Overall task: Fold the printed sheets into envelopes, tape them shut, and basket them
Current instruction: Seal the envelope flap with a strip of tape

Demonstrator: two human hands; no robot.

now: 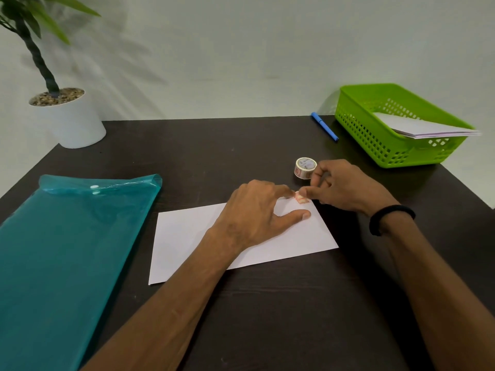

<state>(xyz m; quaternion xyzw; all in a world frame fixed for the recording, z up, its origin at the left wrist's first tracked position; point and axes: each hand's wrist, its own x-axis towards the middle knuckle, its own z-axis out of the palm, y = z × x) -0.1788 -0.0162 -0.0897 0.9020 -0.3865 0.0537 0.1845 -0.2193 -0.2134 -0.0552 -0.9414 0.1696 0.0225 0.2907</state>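
Observation:
A folded white sheet (192, 236) lies flat on the dark table (267, 303) in the middle. My left hand (257, 210) presses down on its upper right part, fingers spread and fairly straight. My right hand (345, 188) pinches a small patterned piece of tape (301, 198) at the sheet's top right edge. The tape roll (304, 168) stands just behind my right hand. At the back right sits a green basket (375, 135) holding folded white envelopes (426, 128).
A teal plastic folder (67, 250) lies along the left side of the table. A blue pen (324, 126) rests near the far edge, left of the basket. A white plant pot (72, 119) stands at the back left corner.

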